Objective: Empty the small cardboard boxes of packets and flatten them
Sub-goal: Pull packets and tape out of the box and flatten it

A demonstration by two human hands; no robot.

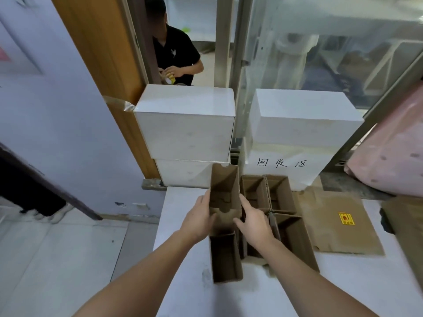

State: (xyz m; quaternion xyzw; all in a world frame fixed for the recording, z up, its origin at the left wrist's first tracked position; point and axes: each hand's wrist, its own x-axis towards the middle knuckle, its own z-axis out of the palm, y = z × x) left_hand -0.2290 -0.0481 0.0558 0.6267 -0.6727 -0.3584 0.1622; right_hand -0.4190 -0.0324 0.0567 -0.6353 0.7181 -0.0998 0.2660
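A small brown cardboard box (223,197) stands open at the middle of the white table, its inside showing no packets. My left hand (198,221) holds its left wall and my right hand (253,221) holds its right wall, thumbs curled over the near flap. Another open brown box (225,257) stands just in front of it. To the right stand several more open brown boxes (278,195), also with no packets visible inside.
A flattened cardboard sheet (338,225) with a yellow sticker lies on the white table (183,282) to the right. Stacked white boxes (186,124) and another white box (299,120) stand behind. A pink bundle (389,156) sits far right. A person (176,56) stands beyond.
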